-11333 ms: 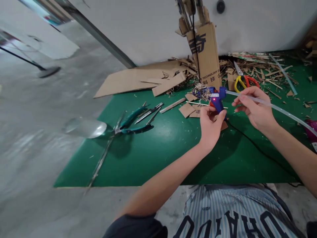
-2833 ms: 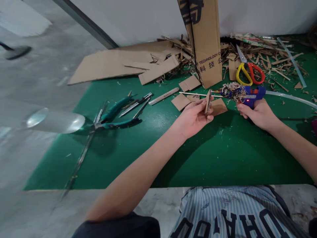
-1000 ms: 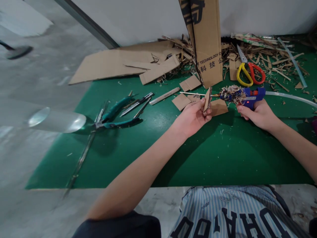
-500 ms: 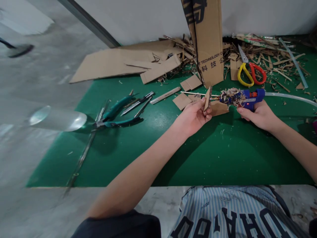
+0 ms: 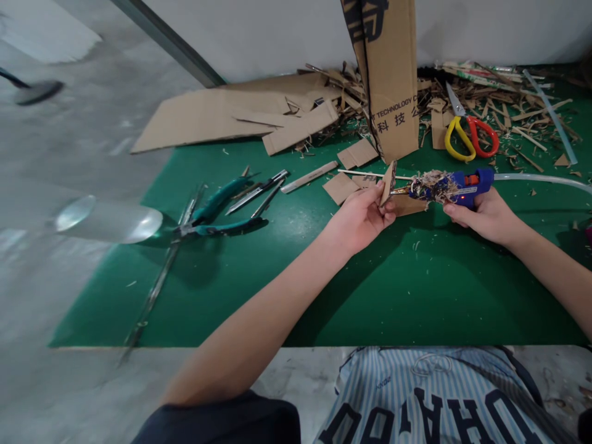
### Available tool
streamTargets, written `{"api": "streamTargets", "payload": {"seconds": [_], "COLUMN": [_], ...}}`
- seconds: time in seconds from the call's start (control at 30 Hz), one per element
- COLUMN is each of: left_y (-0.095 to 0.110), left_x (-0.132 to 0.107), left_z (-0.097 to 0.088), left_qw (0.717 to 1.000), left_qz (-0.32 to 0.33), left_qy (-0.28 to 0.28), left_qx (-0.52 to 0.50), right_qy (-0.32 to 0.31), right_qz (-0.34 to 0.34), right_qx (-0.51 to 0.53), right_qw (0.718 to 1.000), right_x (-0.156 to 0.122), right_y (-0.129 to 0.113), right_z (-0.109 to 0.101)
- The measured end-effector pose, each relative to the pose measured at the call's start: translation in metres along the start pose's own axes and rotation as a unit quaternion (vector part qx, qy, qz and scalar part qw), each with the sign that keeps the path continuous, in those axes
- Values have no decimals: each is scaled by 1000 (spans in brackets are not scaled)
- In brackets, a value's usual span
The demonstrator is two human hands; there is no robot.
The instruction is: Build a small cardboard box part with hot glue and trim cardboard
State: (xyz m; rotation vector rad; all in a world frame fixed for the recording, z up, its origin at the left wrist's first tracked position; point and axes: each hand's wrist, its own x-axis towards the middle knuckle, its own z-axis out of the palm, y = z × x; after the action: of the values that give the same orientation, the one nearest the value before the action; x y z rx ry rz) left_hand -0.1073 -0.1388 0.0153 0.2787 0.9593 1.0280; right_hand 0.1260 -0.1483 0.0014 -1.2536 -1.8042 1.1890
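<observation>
Cardboard piece [image 5: 387,183], small and held on edge, is pinched between thumb and fingers of the left hand [image 5: 363,216] above the far middle of the green mat [image 5: 324,277]. The right hand [image 5: 481,213] is closed around the grip of the glue gun [image 5: 465,184], whose nozzle touches the piece's right face. A clear glue stick [image 5: 541,180] trails from its back. Scissors [image 5: 469,132] lie near the mat's far right edge, pliers [image 5: 217,213] toward its left edge.

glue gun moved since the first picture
Yes: the glue gun shifted right, from by the cardboard box to near the scissors, now in the right hand.
</observation>
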Motion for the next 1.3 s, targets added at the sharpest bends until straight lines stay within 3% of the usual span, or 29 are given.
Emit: {"api": "streamTargets", "payload": {"seconds": [0.4, 0.87, 1.3], "left_y": [0, 0, 0], "left_x": [-1, -1, -3], "left_z": [0, -2, 2], "left_qw": [1000, 1000, 1000], "left_qz": [-1, 1, -12], "left_qy": [2, -14, -9], "left_qx": [-7, 11, 23], "right_qy": [-6, 32, 71], "right_qz": [-7, -4, 9], "right_qx": [-4, -57, -33], "right_qw": [1000, 998, 997], "right_x": [0, 1, 1], "right_y": [1, -1, -12], "right_z": [-1, -1, 0]}}
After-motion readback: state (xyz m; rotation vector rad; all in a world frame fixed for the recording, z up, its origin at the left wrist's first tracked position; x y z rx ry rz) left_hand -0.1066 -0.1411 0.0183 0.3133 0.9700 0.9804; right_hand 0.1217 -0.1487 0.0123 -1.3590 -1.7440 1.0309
